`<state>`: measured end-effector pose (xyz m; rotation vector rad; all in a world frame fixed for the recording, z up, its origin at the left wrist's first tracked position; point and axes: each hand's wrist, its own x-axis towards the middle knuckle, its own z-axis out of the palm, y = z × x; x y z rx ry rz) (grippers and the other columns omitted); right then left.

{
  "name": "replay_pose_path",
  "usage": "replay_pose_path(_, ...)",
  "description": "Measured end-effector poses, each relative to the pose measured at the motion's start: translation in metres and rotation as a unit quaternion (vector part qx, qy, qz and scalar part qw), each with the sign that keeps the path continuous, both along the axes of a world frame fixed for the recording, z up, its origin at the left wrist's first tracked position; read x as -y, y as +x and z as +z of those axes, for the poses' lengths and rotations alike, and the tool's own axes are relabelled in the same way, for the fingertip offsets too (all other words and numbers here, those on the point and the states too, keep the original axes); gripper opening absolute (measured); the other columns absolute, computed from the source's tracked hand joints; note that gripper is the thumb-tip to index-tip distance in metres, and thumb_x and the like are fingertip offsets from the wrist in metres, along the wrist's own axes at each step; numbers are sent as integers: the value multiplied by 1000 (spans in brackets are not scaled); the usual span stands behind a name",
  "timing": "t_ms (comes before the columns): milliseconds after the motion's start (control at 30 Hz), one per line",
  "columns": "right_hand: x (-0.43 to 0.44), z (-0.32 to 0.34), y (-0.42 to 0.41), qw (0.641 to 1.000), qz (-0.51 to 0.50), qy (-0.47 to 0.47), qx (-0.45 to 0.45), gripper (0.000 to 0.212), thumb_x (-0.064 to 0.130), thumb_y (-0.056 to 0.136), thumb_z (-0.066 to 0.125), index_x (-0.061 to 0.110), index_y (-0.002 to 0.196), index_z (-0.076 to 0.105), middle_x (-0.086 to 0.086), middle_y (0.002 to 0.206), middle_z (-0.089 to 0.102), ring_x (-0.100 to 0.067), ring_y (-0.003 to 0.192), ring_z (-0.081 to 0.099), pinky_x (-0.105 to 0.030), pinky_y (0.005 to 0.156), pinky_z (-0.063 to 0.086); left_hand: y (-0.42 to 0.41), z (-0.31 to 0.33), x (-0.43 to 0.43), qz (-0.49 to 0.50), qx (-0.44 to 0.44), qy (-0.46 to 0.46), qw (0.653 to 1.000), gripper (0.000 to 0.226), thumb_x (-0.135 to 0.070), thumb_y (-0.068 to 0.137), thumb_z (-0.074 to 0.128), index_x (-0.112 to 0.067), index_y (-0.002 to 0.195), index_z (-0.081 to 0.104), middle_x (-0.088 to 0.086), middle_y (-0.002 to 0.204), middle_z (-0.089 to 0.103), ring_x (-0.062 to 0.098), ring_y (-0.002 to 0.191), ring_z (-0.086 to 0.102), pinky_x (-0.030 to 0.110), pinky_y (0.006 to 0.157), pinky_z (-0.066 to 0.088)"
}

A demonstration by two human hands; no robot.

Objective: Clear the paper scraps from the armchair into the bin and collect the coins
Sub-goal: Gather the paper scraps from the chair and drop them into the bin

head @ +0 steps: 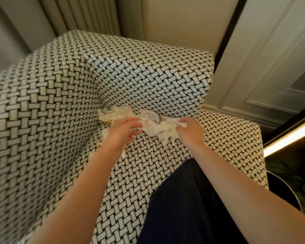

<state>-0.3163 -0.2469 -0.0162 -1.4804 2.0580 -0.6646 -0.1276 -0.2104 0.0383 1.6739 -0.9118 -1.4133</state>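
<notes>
A heap of white paper scraps (153,126), with a crumpled printed receipt among them, lies at the back of the seat of the black-and-white woven armchair (157,166), against the backrest. My left hand (122,132) lies on the heap's left side with fingers stretched over the paper. My right hand (189,130) is on the heap's right side, its fingers curled round a bunch of scraps. No coins are visible.
A dark round bin (283,189) stands on the floor right of the chair. My dark-trousered leg (187,205) rests against the seat front. Curtains hang behind the chair, and a panelled wall with a lit strip (289,136) is at the right.
</notes>
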Motion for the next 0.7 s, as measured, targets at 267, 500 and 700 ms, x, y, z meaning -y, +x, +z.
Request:
replay_pose_path(267,10,-17,-7,988,64,91,-110,40,29,86,44,28,125,56,-6,142,40,-28,131,30,-40,98,28,-7,-34,-5,10,-21,51,998,19,-18,92,55,-20,109,64,-2,103,70,19,97,66,35,92,46)
replay_pose_path(500,2,-3,0,978,173,64,-98,35,23,91,44,25,122,59,-4,139,40,-27,131,30,-42,104,33,-11,-46,-17,9,-22,56,998,21,-21,95,50,-21,113,63,-3,104,69,17,98,65,34,93,47)
replay_pose_path(700,-2,6,3,991,125,-48,5,33,8,92,50,8,123,60,-4,134,42,-12,114,46,-9,86,30,-14,-49,-22,9,-17,59,998,21,-19,95,50,-21,111,63,-3,106,68,17,98,65,34,92,46)
